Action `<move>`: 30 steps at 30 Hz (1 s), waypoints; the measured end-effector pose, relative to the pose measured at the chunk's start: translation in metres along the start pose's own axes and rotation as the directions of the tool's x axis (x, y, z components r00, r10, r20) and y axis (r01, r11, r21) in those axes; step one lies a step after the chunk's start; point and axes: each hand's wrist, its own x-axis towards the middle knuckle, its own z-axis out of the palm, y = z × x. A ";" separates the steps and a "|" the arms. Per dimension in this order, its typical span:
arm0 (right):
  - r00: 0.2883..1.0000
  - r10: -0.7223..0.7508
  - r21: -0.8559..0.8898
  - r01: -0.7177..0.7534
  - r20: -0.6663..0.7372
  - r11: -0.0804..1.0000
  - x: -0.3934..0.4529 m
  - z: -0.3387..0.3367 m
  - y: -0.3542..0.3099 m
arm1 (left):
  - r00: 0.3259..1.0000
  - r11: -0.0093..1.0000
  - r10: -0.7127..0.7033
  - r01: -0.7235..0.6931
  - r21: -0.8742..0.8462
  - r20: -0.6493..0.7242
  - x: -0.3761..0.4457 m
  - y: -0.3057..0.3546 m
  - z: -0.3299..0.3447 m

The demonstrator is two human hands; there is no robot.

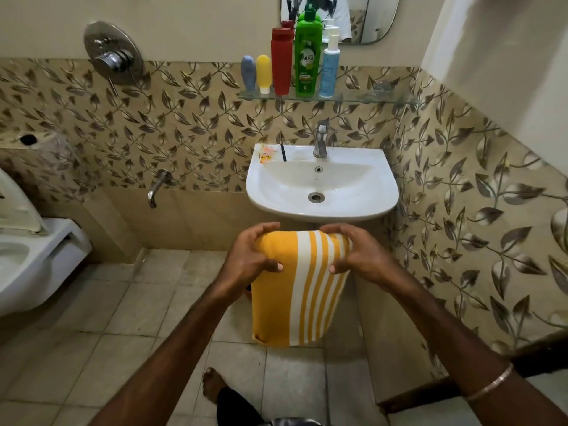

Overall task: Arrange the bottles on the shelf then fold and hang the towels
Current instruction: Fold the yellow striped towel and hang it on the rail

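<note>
Head view: left hand [256, 252] and right hand [356, 253] each pinch a top corner of the folded yellow-striped towel [295, 290], held in the air before the sink [321, 186]. Bottles [290, 66] stand aligned on the glass shelf [368, 99]. Folding appears near complete; hanging next requires a rail, none visible.

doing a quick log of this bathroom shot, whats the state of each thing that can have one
yellow striped towel: folded, held up in front of the sink
left hand: grips the towel's top left
right hand: grips the towel's top right
bottles: five standing upright in a row on the glass shelf
sink tap: no water running
sink: basin dry-looking, drain unplugged
toilet lid: raised
</note>
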 end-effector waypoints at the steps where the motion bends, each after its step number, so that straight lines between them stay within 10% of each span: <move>1: 1.000 -0.013 -0.075 0.011 -0.026 0.997 0.001 0.002 0.001 | 1.000 0.998 0.020 -0.019 0.060 -0.023 0.000 0.001 0.003; 11: 0.939 -0.222 -0.278 0.147 -0.262 0.949 0.001 0.002 -0.010 | 0.942 0.769 0.285 -0.116 0.628 -0.175 0.000 0.012 0.005; 16: 0.940 -0.280 -0.247 0.230 -0.195 0.942 0.004 -0.004 -0.023 | 0.969 0.526 0.244 -0.175 0.832 0.049 0.006 0.029 0.015; 22: 0.876 -0.368 -0.199 0.319 -0.311 0.927 0.011 -0.010 -0.029 | 0.957 0.822 0.282 -0.280 0.496 0.074 0.019 0.048 0.025; 30: 0.707 -0.442 -0.200 0.402 -0.552 0.894 -0.016 0.029 0.014 | 0.997 0.991 0.028 -0.037 -0.130 -0.073 0.029 0.066 0.029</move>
